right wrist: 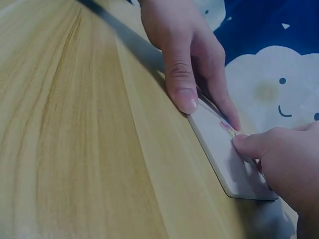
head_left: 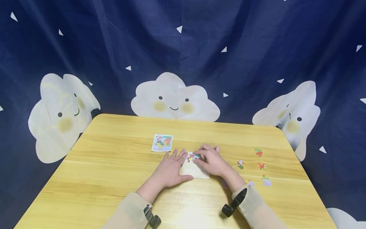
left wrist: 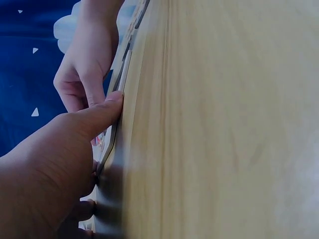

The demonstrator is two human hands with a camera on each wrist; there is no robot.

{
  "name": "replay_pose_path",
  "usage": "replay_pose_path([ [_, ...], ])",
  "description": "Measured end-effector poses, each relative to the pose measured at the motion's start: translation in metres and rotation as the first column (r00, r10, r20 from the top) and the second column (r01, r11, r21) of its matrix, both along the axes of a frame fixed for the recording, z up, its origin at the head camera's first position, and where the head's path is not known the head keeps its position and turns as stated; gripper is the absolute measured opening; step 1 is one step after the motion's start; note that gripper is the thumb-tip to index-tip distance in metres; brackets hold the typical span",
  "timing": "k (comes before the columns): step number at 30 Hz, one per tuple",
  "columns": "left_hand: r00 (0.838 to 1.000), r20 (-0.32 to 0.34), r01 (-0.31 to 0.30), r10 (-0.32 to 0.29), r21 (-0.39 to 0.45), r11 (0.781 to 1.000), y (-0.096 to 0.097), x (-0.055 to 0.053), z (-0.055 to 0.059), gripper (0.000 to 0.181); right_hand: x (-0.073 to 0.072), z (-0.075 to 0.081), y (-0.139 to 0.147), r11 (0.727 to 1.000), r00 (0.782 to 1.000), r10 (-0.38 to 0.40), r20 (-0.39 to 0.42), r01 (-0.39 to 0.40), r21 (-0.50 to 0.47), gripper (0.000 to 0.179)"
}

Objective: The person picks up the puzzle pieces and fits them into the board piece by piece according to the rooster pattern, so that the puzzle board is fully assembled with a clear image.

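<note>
A square white puzzle board lies on the table between the hands. A colourful jigsaw piece sits in its upper left part. Beside it a second jigsaw piece is partly covered by my right hand, which pinches it between thumb and fingers. My left hand steadies the board from the left, fingers extended along its side and thumb at the near edge. In the right wrist view, the left hand touches the board's rim while the right thumb presses down at the piece.
A square picture card with a coloured bird-like design lies behind the left hand. Several loose jigsaw pieces are scattered on the right of the wooden table, some near the right forearm. A dark blue curtain hangs behind.
</note>
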State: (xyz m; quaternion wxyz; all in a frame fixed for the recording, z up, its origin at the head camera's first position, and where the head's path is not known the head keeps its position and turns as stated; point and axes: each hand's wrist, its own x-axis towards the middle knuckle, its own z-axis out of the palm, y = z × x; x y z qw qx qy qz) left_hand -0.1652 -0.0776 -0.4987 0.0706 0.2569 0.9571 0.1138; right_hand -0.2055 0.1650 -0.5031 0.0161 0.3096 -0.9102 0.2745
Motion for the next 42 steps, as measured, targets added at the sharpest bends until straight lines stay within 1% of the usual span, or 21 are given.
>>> replay_pose_path([
  [8, 1.000, 0.000, 0.001, -0.001, 0.004, 1.000, 0.000, 0.000, 0.004, 0.106, -0.001, -0.003, -0.002, 0.999, 1.000, -0.020, 0.008, 0.020, 0.026, 0.034],
  [12, 1.000, -0.005, 0.004, -0.004, 0.002, 1.000, 0.000, -0.001, 0.004, 0.105, -0.001, -0.004, -0.002, 0.999, 0.999, -0.041, 0.024, 0.041, 0.027, 0.035],
  [17, 1.000, -0.003, 0.009, -0.009, -0.020, 1.000, 0.002, -0.003, 0.003, 0.106, -0.003, -0.008, -0.002, 0.998, 0.997, -0.057, 0.050, 0.058, -0.016, 0.035],
  [22, 0.999, 0.012, 0.041, -0.040, -0.044, 0.998, 0.008, -0.003, 0.006, 0.100, -0.004, -0.009, -0.001, 0.996, 0.995, -0.064, 0.073, 0.068, -0.054, 0.033],
  [25, 0.999, 0.022, 0.047, -0.046, -0.051, 0.998, 0.010, -0.002, 0.008, 0.097, -0.004, -0.007, -0.001, 0.997, 0.997, -0.038, 0.069, 0.042, -0.061, 0.034],
  [29, 0.999, 0.020, 0.036, -0.035, -0.048, 0.998, 0.010, -0.002, 0.008, 0.095, -0.003, -0.004, 0.001, 0.999, 0.999, -0.003, 0.047, 0.005, -0.046, 0.035],
  [33, 0.999, 0.022, 0.038, -0.038, -0.030, 0.999, 0.011, -0.001, 0.008, 0.095, -0.003, -0.004, 0.005, 0.999, 0.999, -0.016, 0.034, 0.017, -0.045, 0.032],
  [42, 0.999, 0.023, 0.037, -0.037, -0.026, 0.999, 0.011, 0.000, 0.010, 0.095, -0.003, -0.007, 0.004, 0.996, 0.998, -0.054, 0.027, 0.056, -0.071, 0.028],
])
